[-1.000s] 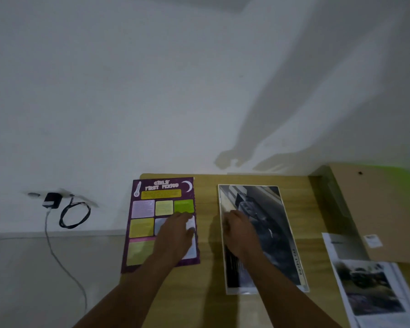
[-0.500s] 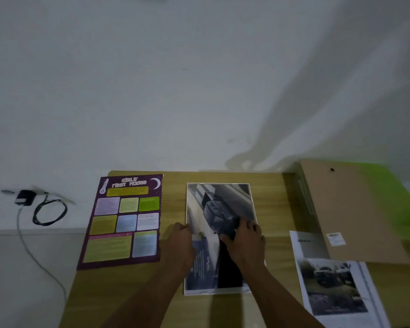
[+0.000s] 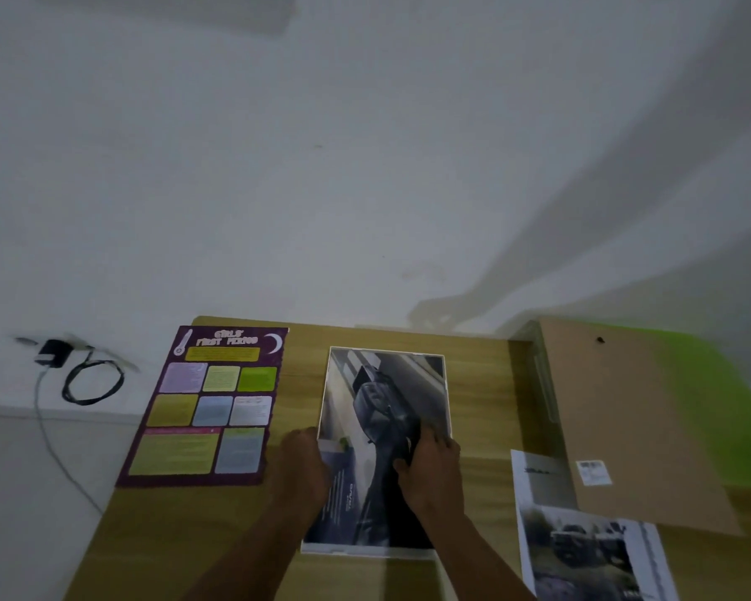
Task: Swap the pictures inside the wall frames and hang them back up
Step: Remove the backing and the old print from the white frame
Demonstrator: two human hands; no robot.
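Left hand (image 3: 304, 466) and right hand (image 3: 432, 466) curl fingers round opposite side edges of car print (image 3: 386, 383) flat on table (image 3: 482, 383), likely to lift it level without creasing

Only one heading can be read: "GIRLS' FIRST PERIOD", in pale caps at the top of the purple poster (image 3: 207, 405). Txt in its coloured boxes is too small and blurred to be made out. Small vertical print on the car picture (image 3: 386, 396), a white sticker (image 3: 594, 472) on the brown backing board (image 3: 638, 405) and a dark word atop the b/w print (image 3: 590, 553) are seen but not legible.
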